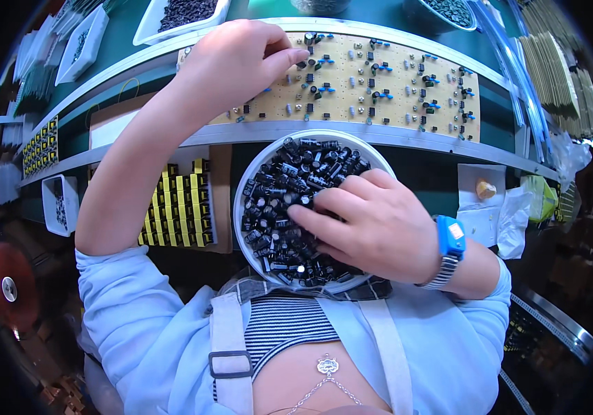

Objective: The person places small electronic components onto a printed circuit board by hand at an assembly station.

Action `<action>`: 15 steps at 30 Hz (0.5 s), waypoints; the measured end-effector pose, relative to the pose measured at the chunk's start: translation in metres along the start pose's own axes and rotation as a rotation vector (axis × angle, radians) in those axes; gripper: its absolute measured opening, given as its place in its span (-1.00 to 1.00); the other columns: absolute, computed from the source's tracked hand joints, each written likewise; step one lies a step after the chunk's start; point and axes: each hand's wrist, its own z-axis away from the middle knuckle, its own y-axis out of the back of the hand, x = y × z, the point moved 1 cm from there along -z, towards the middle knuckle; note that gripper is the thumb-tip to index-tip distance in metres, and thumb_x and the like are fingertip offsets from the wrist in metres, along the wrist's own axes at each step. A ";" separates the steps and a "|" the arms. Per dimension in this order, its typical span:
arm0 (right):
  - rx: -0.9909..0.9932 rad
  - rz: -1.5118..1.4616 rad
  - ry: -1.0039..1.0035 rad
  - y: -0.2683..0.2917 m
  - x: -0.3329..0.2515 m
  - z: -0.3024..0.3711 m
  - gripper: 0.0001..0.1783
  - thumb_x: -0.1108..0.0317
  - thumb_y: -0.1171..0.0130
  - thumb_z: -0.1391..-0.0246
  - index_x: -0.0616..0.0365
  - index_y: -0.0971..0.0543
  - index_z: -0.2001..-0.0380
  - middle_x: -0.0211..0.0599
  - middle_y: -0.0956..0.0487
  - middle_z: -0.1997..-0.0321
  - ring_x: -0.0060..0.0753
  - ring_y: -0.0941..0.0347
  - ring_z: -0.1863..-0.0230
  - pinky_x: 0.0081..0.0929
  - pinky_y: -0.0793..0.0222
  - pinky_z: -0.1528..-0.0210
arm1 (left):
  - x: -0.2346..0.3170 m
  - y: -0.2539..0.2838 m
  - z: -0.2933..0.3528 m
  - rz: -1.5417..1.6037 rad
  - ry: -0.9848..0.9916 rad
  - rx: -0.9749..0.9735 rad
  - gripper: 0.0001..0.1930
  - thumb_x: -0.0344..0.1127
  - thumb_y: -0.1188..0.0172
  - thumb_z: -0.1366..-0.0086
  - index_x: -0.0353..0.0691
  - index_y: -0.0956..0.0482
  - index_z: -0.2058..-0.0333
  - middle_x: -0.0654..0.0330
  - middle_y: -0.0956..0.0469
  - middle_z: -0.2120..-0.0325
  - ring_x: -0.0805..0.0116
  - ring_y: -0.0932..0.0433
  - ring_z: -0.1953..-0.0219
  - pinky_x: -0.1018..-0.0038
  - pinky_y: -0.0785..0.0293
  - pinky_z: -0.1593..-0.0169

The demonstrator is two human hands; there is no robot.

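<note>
My left hand (245, 59) reaches over the tan circuit board (400, 114), thumb and forefinger pinched on a small black capacitor (302, 64) at the board's surface. Standing on the board are rows of capacitors, blue parts and other small components. Below it, a round white tub (239, 228) sits at my lap, heaped with black cylindrical capacitors (269, 218). My right hand (379, 225) dips into this heap with curled fingers. Its fingertips are partly hidden among the capacitors, and I cannot make out what lies between them.
Metal rails (441, 142) run along the board's edges. Yellow-and-black components (179, 207) stand in rows left of the tub. Beyond the board are a white tray (146, 24) of dark parts and a bowl (441, 21). A plastic bag (514, 225) lies at right.
</note>
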 end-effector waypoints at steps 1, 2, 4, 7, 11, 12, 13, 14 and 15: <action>0.000 -0.002 0.001 -0.002 -0.001 -0.002 -0.57 0.25 -0.29 0.02 0.01 -0.55 0.03 -0.44 -0.52 0.18 -0.40 -0.41 0.23 -0.45 -0.29 0.05 | 0.000 -0.001 0.000 -0.001 0.002 -0.001 -0.80 -0.27 -0.26 -0.30 -0.32 -0.66 0.26 0.19 -0.60 0.43 0.49 -0.44 0.48 0.62 -0.43 0.41; -0.002 0.001 0.029 -0.003 -0.001 -0.003 -0.60 0.26 -0.28 0.01 0.01 -0.54 0.05 -0.43 -0.52 0.19 -0.40 -0.41 0.24 -0.45 -0.29 0.06 | -0.001 -0.002 0.001 0.008 -0.043 0.021 -0.81 -0.29 -0.26 -0.29 -0.30 -0.66 0.26 0.19 -0.61 0.41 0.48 -0.45 0.46 0.61 -0.44 0.38; -0.005 0.008 0.083 -0.004 0.000 -0.005 -0.64 0.27 -0.25 0.00 0.02 -0.54 0.09 -0.41 -0.51 0.20 -0.40 -0.40 0.26 -0.46 -0.29 0.06 | -0.001 -0.006 0.001 0.028 -0.134 0.064 -0.84 -0.32 -0.25 -0.29 -0.28 -0.66 0.26 0.19 -0.61 0.37 0.45 -0.48 0.43 0.59 -0.48 0.33; -0.008 0.001 0.125 -0.006 0.001 -0.005 -0.68 0.27 -0.23 0.00 0.03 -0.54 0.13 -0.40 -0.50 0.20 -0.40 -0.40 0.26 -0.46 -0.29 0.07 | -0.006 -0.009 -0.001 0.037 -0.226 0.095 -0.87 -0.35 -0.25 -0.27 -0.25 -0.67 0.25 0.20 -0.61 0.33 0.43 -0.51 0.39 0.57 -0.51 0.28; -0.017 -0.034 0.167 -0.009 0.003 -0.005 -0.73 0.28 -0.21 0.00 0.04 -0.53 0.19 -0.38 -0.51 0.18 -0.39 -0.41 0.25 -0.46 -0.30 0.07 | -0.014 -0.009 -0.004 0.039 -0.360 0.116 -0.88 -0.42 -0.25 -0.24 -0.21 -0.67 0.24 0.23 -0.62 0.27 0.39 -0.54 0.32 0.54 -0.53 0.19; -0.007 -0.051 0.167 -0.011 0.003 -0.004 -0.72 0.28 -0.21 0.00 0.04 -0.53 0.18 -0.38 -0.51 0.17 -0.39 -0.41 0.24 -0.46 -0.30 0.07 | -0.012 -0.008 -0.005 0.023 -0.367 0.097 -0.87 -0.43 -0.25 -0.23 -0.21 -0.67 0.24 0.23 -0.62 0.26 0.38 -0.54 0.31 0.53 -0.52 0.18; 0.003 -0.068 0.168 -0.013 0.004 -0.004 -0.71 0.28 -0.21 -0.01 0.04 -0.53 0.16 -0.38 -0.51 0.17 -0.39 -0.42 0.24 -0.46 -0.31 0.07 | -0.011 -0.006 -0.005 0.006 -0.373 0.079 -0.87 -0.45 -0.26 -0.22 -0.21 -0.67 0.24 0.23 -0.62 0.25 0.38 -0.54 0.29 0.52 -0.52 0.16; 0.013 -0.085 0.168 -0.015 0.004 -0.003 -0.70 0.28 -0.21 -0.01 0.05 -0.53 0.15 -0.38 -0.51 0.16 -0.39 -0.42 0.23 -0.46 -0.31 0.07 | -0.010 -0.005 -0.006 -0.011 -0.379 0.061 -0.86 -0.47 -0.26 -0.21 -0.21 -0.67 0.23 0.24 -0.62 0.24 0.37 -0.55 0.28 0.51 -0.52 0.14; 0.023 -0.102 0.169 -0.015 0.004 -0.003 -0.69 0.29 -0.21 -0.01 0.05 -0.53 0.13 -0.38 -0.52 0.15 -0.39 -0.42 0.23 -0.46 -0.32 0.08 | -0.008 -0.004 -0.006 -0.028 -0.385 0.042 -0.85 -0.48 -0.26 -0.20 -0.21 -0.67 0.23 0.24 -0.62 0.24 0.36 -0.55 0.26 0.51 -0.51 0.13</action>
